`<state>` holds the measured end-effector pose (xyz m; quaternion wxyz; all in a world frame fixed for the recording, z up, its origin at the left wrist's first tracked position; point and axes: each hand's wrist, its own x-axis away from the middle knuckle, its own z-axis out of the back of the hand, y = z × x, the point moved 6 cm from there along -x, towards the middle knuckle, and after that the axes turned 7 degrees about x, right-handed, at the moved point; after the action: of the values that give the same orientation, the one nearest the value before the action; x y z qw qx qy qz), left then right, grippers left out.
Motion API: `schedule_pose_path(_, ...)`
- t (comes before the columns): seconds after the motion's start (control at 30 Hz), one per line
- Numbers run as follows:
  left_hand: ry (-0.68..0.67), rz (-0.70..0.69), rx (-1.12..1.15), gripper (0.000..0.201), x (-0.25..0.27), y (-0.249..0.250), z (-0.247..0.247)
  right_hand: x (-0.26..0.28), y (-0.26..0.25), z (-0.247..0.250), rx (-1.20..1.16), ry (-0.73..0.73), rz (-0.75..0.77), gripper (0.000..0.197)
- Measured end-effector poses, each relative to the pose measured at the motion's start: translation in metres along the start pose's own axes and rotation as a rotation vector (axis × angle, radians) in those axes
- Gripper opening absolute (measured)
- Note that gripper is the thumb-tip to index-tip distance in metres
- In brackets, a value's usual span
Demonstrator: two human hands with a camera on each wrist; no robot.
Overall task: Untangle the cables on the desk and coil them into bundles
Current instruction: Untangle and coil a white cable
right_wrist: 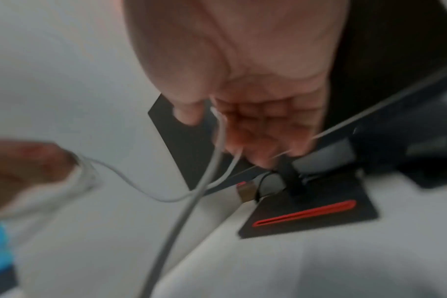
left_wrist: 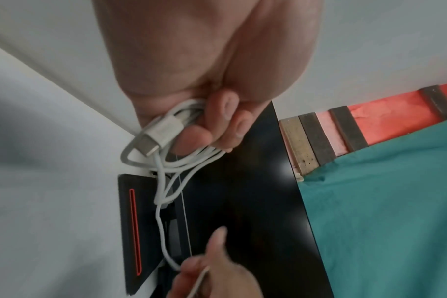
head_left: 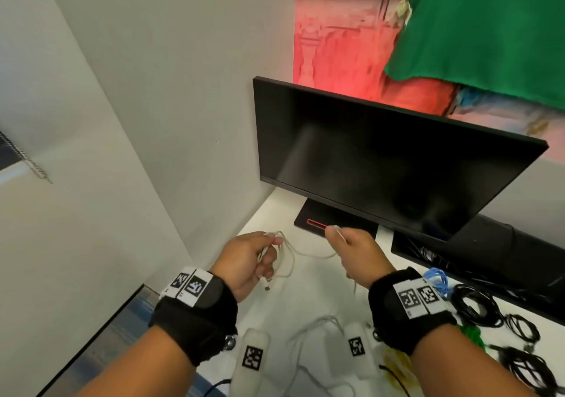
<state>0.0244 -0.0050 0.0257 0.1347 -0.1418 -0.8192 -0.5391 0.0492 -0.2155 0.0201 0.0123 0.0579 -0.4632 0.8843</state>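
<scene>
We see the left hand raised above the desk, its fingers curled around several loops of a white cable. In the left wrist view the loops pass through the closed fist, and the cable's white connector with its metal tip lies against the fingertips, pointing away from the palm. From the loops a single strand sags across to the right hand, which is held at about the same height, just in front of the monitor base. We see the right thumb and forefinger pinching that strand, while the other fingers are folded toward the palm; the right wrist view is blurred, so we cannot tell how tightly they close. A further length of cable hangs down from the right hand toward the desk.

The desk is white. On it, near the wrists, we see a loose white cord and two white pads with black-and-white markers. To the right lie black cable bundles, a blue cable, and something green partly hidden by the right wrist. A dark monitor stands at the back of the desk, its base marked with a red slot. White partition walls close the left side; green cloth hangs behind the monitor.
</scene>
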Motion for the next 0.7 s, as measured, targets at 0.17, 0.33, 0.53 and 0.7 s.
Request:
schedule_pose_path(0.17,0.025,0.021,-0.095,0.022,-0.004,0.001,0.009,0.006,0.036,0.009,0.703,0.091,-0.351,0.062)
schedule_pose_path(0.33,-0.036,0.031,-0.086,0.024,-0.009,0.003,-0.008,0.008,0.004,-0.03,0.342,0.021,0.171,0.066)
schedule_pose_path(0.53,-0.2,0.026,0.315,0.019,-0.013,0.027,-0.034,-0.01,0.03,-0.064,0.223,0.008,0.06,0.025)
schedule_pose_path(0.7,-0.154,-0.157,0.366,0.016,-0.029,0.045,-0.021,0.016,0.024,-0.101,0.277,-0.28,0.181,0.027)
